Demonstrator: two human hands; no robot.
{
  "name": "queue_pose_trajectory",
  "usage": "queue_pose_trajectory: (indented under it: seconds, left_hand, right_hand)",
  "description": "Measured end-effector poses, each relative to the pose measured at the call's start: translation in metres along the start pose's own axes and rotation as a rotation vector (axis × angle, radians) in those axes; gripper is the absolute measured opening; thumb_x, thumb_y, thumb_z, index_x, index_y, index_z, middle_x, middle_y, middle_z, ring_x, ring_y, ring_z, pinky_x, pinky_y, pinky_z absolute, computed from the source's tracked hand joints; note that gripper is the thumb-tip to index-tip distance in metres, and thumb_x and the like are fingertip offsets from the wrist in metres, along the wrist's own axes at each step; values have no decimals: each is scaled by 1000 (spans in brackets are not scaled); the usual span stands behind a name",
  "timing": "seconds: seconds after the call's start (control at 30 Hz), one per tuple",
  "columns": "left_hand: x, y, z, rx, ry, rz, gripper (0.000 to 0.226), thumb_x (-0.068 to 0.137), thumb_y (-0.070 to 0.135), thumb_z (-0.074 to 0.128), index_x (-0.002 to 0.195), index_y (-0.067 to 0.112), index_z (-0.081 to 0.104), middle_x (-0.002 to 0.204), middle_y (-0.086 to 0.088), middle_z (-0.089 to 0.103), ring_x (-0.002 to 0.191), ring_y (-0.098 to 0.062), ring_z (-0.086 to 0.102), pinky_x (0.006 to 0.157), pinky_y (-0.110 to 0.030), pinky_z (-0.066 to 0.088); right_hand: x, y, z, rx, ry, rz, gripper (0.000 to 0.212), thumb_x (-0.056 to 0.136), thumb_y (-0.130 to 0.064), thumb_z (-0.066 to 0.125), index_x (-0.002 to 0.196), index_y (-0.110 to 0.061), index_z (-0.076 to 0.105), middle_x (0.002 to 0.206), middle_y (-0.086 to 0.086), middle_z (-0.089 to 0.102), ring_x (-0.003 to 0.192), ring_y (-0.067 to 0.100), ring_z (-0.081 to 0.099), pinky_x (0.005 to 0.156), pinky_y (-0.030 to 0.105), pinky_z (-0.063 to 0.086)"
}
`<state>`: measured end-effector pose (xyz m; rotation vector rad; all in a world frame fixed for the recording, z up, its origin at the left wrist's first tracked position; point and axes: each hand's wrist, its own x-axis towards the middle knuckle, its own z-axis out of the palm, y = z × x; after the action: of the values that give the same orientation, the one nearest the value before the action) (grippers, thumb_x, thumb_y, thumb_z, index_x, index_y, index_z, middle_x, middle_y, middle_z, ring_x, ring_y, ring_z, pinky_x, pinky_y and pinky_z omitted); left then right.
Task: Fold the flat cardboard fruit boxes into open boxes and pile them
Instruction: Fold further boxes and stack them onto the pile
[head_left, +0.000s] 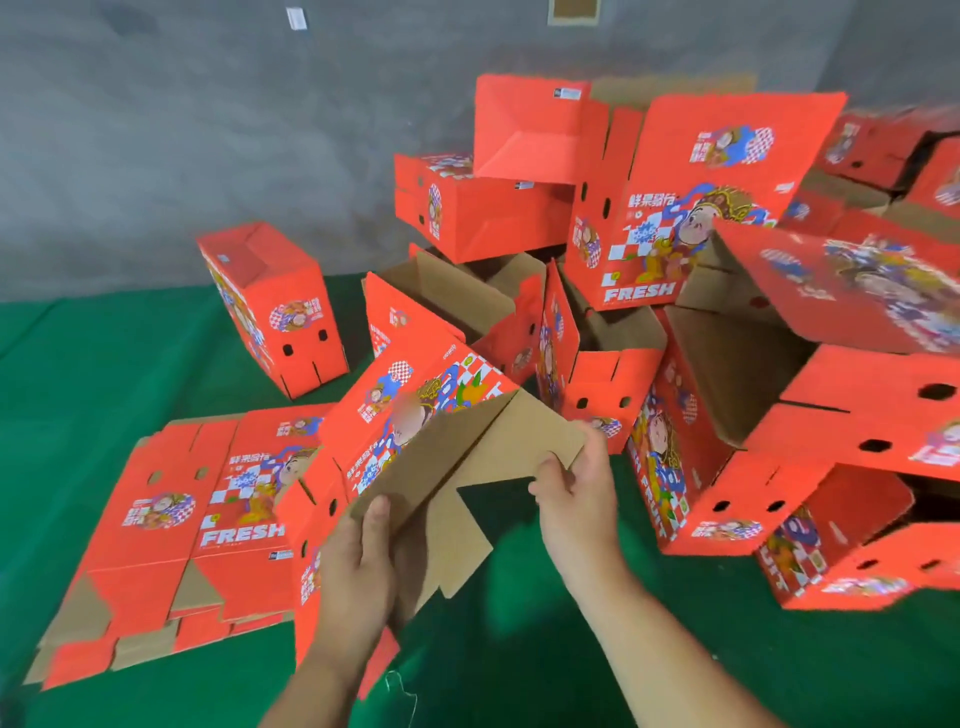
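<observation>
Cardboard half-opened between two hands

Left hand grips a brown flap, right hand pinches the opposite one; the red printed box tilts just above both. Better to square the walls before tucking flaps. Finished boxes pile beyond, flat blanks left.

Right-side boxes blurred, cut by edge.

L hand & R hand grip brown flaps of half-folded box. Flat stack lies left; folded pile behind.
</observation>
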<state>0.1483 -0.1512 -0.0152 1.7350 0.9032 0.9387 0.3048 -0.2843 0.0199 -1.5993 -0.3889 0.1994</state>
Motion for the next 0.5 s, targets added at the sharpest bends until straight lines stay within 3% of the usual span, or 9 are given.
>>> queue_pose_trajectory:
  seconds: [0.1, 0.2, 0.27, 0.37, 0.47, 0.5]
  left_hand:
    - [4, 15, -10, -63, 15, 60, 25, 107, 22, 49, 99, 32, 71, 102, 26, 73, 96, 11, 64, 86, -9, 45]
    - [16, 25, -25, -26, 54, 168, 23, 108, 25, 49, 98, 25, 70, 95, 5, 74, 93, -3, 66, 85, -24, 50]
    - [26, 34, -36, 24, 68, 229, 23, 107, 30, 50, 93, 22, 67, 87, -3, 71, 83, -12, 65, 78, -27, 50]
    - [34, 59, -46, 88, 78, 321, 24, 104, 23, 52, 85, 34, 61, 78, 14, 71, 71, 6, 61, 65, -10, 44]
    - [40, 81, -57, 84, 77, 415, 39, 105, 10, 54, 81, 41, 59, 80, 36, 66, 70, 20, 57, 62, 1, 38]
    - [45, 85, -61, 60, 70, 412, 41, 105, 11, 55, 82, 44, 62, 80, 37, 66, 69, 20, 57, 62, 1, 39]
  right_hand:
    - [11, -11, -19, -46, -8, -57, 39, 98, 0, 52, 123, -29, 52, 107, -18, 71, 103, 6, 68, 92, 40, 57]
    - [18, -24, -40, -233, 20, -213, 32, 96, -3, 55, 111, -31, 52, 96, -31, 63, 94, -9, 61, 80, 9, 45]
    - [20, -30, -50, -345, 28, -294, 24, 95, -9, 56, 102, -30, 49, 84, -29, 58, 81, -5, 57, 69, 17, 43]
    - [22, -41, -58, -425, 15, -273, 16, 96, -18, 54, 102, -31, 47, 83, -16, 56, 75, 3, 55, 66, 38, 48]
    - [25, -63, -63, -423, -29, -227, 21, 92, -18, 52, 102, -37, 49, 92, -8, 62, 83, 3, 60, 75, 41, 54]
    - [26, -73, -65, -409, -56, -230, 26, 90, -17, 51, 101, -40, 51, 94, -10, 65, 85, 1, 62, 74, 33, 53]
